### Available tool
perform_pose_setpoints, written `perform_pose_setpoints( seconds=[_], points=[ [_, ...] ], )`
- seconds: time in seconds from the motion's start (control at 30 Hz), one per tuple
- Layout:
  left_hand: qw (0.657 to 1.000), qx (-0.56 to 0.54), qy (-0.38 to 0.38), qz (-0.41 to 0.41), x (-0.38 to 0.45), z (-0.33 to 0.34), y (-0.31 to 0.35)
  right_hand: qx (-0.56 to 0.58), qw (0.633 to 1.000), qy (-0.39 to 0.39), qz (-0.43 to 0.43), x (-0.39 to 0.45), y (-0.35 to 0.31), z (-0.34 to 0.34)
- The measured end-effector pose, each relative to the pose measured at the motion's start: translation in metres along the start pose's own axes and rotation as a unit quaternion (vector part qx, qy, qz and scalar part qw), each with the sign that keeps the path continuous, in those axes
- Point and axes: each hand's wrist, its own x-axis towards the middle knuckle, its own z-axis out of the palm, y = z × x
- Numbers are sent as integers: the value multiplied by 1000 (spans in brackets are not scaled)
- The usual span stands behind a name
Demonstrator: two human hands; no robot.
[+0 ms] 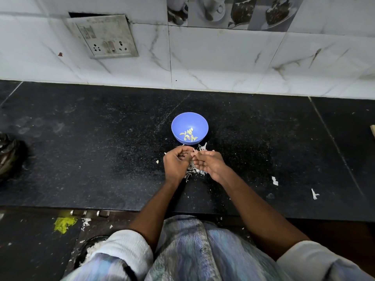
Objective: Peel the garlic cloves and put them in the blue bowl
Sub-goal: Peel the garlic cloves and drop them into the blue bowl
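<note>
Head view: small round blue plastic bowl (189,127) on black speckled stone table (81,159), several peeled pale garlic cloves (188,134) already inside. Left hand (176,164) and right hand (210,164) curled together, pinching something small, probably another clove mid-peel. White papery skins (195,170) underneath; remaining count hidden.

Black speckled stone counter (81,159) meeting a wall of white marbled tiles (223,63). A grimy switch plate with sockets (105,37) sits tilted in the wall at upper left; picture tiles showing cups and dishes (233,11) run along the top. Dark floor (30,250) below, with a yellow smear (64,224).
</note>
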Motion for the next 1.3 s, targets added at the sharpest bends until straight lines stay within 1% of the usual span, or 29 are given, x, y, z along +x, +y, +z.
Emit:
perform_pose_setpoints(
  seconds=[0.1,0.27,0.37,0.43,0.47,0.6,0.73,0.87,0.97,1.13,1.23,1.3],
  points=[
    [1000,-7,9,-16,0,2,2,1,1000,2,-1,1,1,2],
    [995,-47,18,-89,3,5,4,19,1000,-3,-17,3,-1,3],
    [987,-89,37,-127,3,5,2,36,999,-10,-15,2,-2,2],
    [981,-93,51,-160,3,5,2,39,999,-13,-13,2,-2,0],
    [981,-74,60,-169,3,4,1,43,999,-10,-13,1,-2,0],
    [981,66,97,-152,-1,-1,2,44,998,33,-33,2,-6,-2],
    [980,135,70,-128,-4,-4,4,2,996,63,-59,3,-6,-2],
    [983,153,20,-99,-5,-4,-1,-65,992,74,-79,4,-5,0],
    [977,191,26,-87,-7,-3,1,-124,986,89,-73,6,-5,2],
    [977,199,19,-78,-7,-2,5,-179,973,110,-90,2,-5,7],
    [974,211,15,-86,-8,-2,9,-184,972,107,-100,-1,-6,10],
    [968,228,23,-97,-8,-2,8,-188,969,121,-109,-1,-6,10]
  ],
)
